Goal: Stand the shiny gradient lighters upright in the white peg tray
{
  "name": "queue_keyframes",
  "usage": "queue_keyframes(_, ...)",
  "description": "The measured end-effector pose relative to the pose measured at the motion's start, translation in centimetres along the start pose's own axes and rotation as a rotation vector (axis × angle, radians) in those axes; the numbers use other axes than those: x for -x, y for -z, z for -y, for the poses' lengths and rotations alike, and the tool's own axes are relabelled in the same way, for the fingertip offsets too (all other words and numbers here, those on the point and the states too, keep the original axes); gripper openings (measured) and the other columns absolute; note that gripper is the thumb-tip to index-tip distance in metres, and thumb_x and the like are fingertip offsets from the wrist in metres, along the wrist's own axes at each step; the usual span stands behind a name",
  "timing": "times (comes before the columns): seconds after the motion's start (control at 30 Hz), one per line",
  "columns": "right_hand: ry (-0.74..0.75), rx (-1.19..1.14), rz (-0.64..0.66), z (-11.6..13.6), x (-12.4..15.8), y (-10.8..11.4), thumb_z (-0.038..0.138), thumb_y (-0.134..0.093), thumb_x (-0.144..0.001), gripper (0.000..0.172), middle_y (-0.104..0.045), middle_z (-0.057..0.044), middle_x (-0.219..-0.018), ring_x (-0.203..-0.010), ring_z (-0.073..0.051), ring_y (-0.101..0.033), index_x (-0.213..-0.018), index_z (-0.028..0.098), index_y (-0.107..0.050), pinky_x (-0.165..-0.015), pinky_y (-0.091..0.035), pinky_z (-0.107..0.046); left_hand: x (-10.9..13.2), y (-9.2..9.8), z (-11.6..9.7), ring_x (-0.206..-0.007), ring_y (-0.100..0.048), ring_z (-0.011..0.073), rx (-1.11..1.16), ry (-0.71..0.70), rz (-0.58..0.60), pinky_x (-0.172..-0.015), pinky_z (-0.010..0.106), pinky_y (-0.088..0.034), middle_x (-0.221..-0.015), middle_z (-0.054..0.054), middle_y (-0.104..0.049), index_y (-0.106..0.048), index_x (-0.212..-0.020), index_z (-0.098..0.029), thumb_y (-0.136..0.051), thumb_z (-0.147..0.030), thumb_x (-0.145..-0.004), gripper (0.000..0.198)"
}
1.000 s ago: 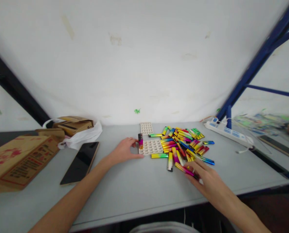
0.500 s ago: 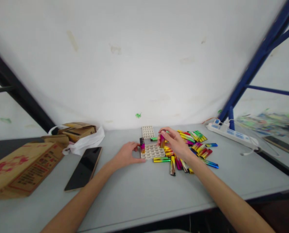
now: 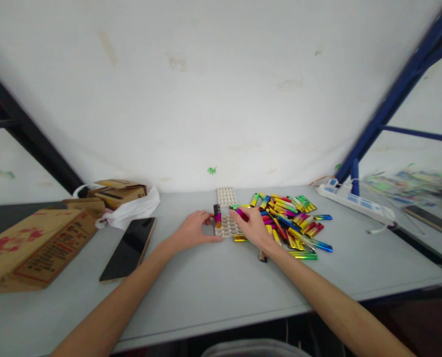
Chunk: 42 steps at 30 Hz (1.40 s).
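My left hand (image 3: 194, 229) rests at the left side of a pale tray with rows of holes (image 3: 228, 228). Its thumb and fingers are apart, with the thumb at the tray's near left corner. One purple and yellow lighter with a black top (image 3: 217, 216) stands upright in the tray's left part, close to my left fingertips. Over the tray's right side, my right hand (image 3: 256, 229) pinches a purple lighter (image 3: 242, 214), tilted and partly covered by the fingers. Many shiny coloured lighters (image 3: 286, 218) lie in a loose pile to the right, partly behind that hand.
A second holed tray (image 3: 226, 196) lies behind the first, near the wall. On the left are a dark phone (image 3: 130, 250), a white plastic bag (image 3: 134, 207) and cardboard boxes (image 3: 38, 243). A white power strip (image 3: 357, 203) with cables lies at the back right.
My right hand has come lower and slightly left over the tray, and the lighter in it has gone from upright to tilted. My left hand keeps its place by the tray.
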State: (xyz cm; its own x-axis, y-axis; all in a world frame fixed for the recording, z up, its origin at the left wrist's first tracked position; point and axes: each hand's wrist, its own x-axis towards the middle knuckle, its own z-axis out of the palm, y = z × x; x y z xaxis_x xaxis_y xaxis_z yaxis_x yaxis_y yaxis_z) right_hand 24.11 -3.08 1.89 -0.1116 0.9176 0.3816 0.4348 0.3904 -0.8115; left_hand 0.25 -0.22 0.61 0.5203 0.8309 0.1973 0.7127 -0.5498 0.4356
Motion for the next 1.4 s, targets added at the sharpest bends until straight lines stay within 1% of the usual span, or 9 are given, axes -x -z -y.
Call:
queue_keyframes(0.07, 0.018, 0.061, -0.023, 0.1, 0.1, -0.2, 0.054, -0.057, -0.093, 0.05, -0.037, 0.004, -0.057, -0.059, -0.012, -0.034, -0.059, 0.024, -0.036, -0.058, -0.023, -0.029, 0.0, 0.0, 0.0, -0.094, -0.068, 0.0299, -0.006, 0.001, -0.001, -0.086, 0.039, -0.053, -0.102, 0.009, -0.074, -0.072, -0.101, -0.02, -0.079, -0.081, -0.07, 0.069)
queue_keyframes(0.37, -0.005, 0.051, -0.014, 0.0, 0.4, -0.6, 0.039, -0.05, -0.089, 0.034, -0.045, 0.003, -0.056, -0.057, -0.014, -0.038, -0.06, 0.024, -0.04, -0.057, -0.026, -0.028, -0.1, 0.0, 0.1, -0.092, -0.067, 0.0292, -0.023, -0.003, -0.008, -0.086, 0.039, -0.053, -0.1, 0.008, -0.074, -0.072, -0.099, -0.021, -0.078, -0.084, -0.068, 0.071)
queue_keyframes(0.57, 0.024, 0.095, -0.045, -0.3, 0.2, -0.5, 0.05, -0.051, -0.1, 0.043, -0.048, 0.003, -0.06, -0.06, -0.014, -0.041, -0.067, 0.024, -0.043, -0.059, -0.028, -0.028, 0.0, 0.1, -0.1, -0.094, -0.068, 0.0302, -0.015, -0.004, 0.002, -0.087, 0.039, -0.053, -0.101, 0.008, -0.073, -0.071, -0.098, -0.02, -0.079, -0.08, -0.069, 0.067)
queue_keyframes(0.67, 0.069, 0.101, 0.02, -0.1, -0.1, 0.1, 0.05, -0.045, -0.108, 0.039, -0.055, 0.002, -0.068, -0.066, -0.016, -0.05, -0.08, 0.023, -0.051, -0.063, -0.036, -0.027, 0.0, 0.1, -0.1, -0.094, -0.067, 0.0292, -0.012, -0.001, 0.007, -0.087, 0.039, -0.053, -0.101, 0.008, -0.074, -0.071, -0.098, -0.021, -0.079, -0.08, -0.07, 0.066)
queue_keyframes(0.8, 0.252, 0.203, 0.099, 0.2, -0.3, 0.9, 0.045, -0.042, -0.112, 0.037, -0.067, -0.007, -0.094, -0.09, -0.02, -0.062, -0.089, 0.021, -0.059, -0.08, -0.046, -0.03, 0.0, 0.1, -0.2, -0.095, -0.067, 0.0293, -0.006, -0.001, -0.002, -0.087, 0.038, -0.052, -0.101, 0.008, -0.073, -0.072, -0.099, -0.02, -0.079, -0.081, -0.07, 0.068)
queue_keyframes(0.87, 0.283, 0.282, 0.127, 0.2, -0.4, 1.1, 0.044, -0.044, -0.113, 0.039, -0.067, -0.007, -0.091, -0.087, -0.02, -0.061, -0.087, 0.021, -0.061, -0.079, -0.045, -0.029, 0.0, 0.1, -0.2, -0.094, -0.067, 0.0293, 0.002, -0.002, -0.003, -0.087, 0.038, -0.052, -0.1, 0.008, -0.073, -0.073, -0.101, -0.02, -0.079, -0.08, -0.07, 0.068)
queue_keyframes(1.03, 0.213, 0.316, 0.208, -0.4, -0.3, 0.8, 0.044, -0.052, -0.112, 0.04, -0.064, -0.001, -0.072, -0.065, -0.016, -0.055, -0.08, 0.02, -0.06, -0.065, -0.037, -0.027, -0.1, 0.1, -0.4, -0.093, -0.067, 0.029, 0.003, -0.006, -0.009, -0.086, 0.038, -0.052, -0.099, 0.008, -0.074, -0.073, -0.101, -0.021, -0.079, -0.08, -0.07, 0.067)
queue_keyframes(1.27, 0.266, 0.361, 0.278, -1.2, -0.4, 0.3, 0.039, -0.057, -0.111, 0.03, -0.072, -0.005, -0.084, -0.074, -0.018, -0.064, -0.091, 0.018, -0.066, -0.07, -0.042, -0.026, -0.1, 0.0, -0.5, -0.093, -0.068, 0.03, 0.003, -0.003, -0.007, -0.086, 0.038, -0.052, -0.098, 0.007, -0.074, -0.073, -0.099, -0.022, -0.08, -0.078, -0.069, 0.064)
queue_keyframes(1.4, 0.33, 0.527, 0.317, -0.9, -0.3, 0.0, 0.04, -0.058, -0.111, 0.028, -0.074, -0.009, -0.091, -0.082, -0.02, -0.068, -0.099, 0.016, -0.069, -0.075, -0.046, -0.028, -0.1, -0.1, -0.5, -0.093, -0.069, 0.0304, -0.006, -0.001, -0.01, -0.085, 0.038, -0.052, -0.098, 0.008, -0.074, -0.073, -0.099, -0.022, -0.08, -0.077, -0.069, 0.063)
